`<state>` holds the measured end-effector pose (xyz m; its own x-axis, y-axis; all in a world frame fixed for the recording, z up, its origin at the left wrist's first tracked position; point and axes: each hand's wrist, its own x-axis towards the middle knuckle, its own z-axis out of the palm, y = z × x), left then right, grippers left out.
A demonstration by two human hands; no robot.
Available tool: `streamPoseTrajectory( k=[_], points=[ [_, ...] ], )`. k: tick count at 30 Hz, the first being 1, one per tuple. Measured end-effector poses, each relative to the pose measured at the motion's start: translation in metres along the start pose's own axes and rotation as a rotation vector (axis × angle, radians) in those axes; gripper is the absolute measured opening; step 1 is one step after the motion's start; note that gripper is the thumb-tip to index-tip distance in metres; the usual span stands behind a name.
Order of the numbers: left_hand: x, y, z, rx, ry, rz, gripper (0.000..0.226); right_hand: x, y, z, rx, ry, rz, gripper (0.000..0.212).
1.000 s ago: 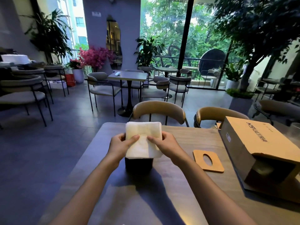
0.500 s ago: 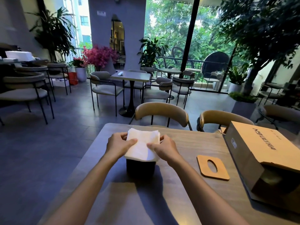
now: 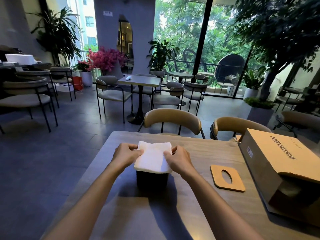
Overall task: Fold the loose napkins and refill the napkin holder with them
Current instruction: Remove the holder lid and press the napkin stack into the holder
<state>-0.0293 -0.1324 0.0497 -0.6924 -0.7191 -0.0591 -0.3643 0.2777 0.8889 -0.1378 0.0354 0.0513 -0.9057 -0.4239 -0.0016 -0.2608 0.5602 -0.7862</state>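
Observation:
A stack of folded white napkins (image 3: 152, 157) rests tilted on top of the black square napkin holder (image 3: 152, 179), near the middle of the wooden table (image 3: 204, 153). My left hand (image 3: 125, 154) grips the stack's left edge. At the right edge my right hand (image 3: 179, 159) holds it, thumb on top. The holder's opening is hidden under the napkins. A flat wooden lid with an oval slot (image 3: 227, 178) lies on the table to the right of the holder.
A large cardboard box (image 3: 280, 161) lies on its side at the table's right edge. Two tan chairs (image 3: 173, 119) stand at the far side of the table. Beyond them are other café tables, chairs and potted plants.
The napkin stack has come down from upright above the holder to lie flatter on the holder's top. Both hands moved down with it.

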Motion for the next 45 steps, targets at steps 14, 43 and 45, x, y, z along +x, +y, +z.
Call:
streamPoseTrajectory(
  k=[14, 43, 45],
  points=[
    [-0.016, -0.003, -0.004, -0.091, -0.245, -0.125, 0.025, -0.020, 0.027, -0.016, 0.058, 0.004, -0.020, 0.027],
    [-0.020, -0.004, 0.016, 0.289, 0.106, 0.137, 0.052, -0.028, 0.019, -0.015, -0.260, -0.063, 0.046, 0.046],
    [-0.030, 0.001, 0.015, 0.398, 0.237, 0.457, 0.039, -0.027, 0.018, -0.020, -0.267, 0.015, -0.085, 0.049]
  ],
)
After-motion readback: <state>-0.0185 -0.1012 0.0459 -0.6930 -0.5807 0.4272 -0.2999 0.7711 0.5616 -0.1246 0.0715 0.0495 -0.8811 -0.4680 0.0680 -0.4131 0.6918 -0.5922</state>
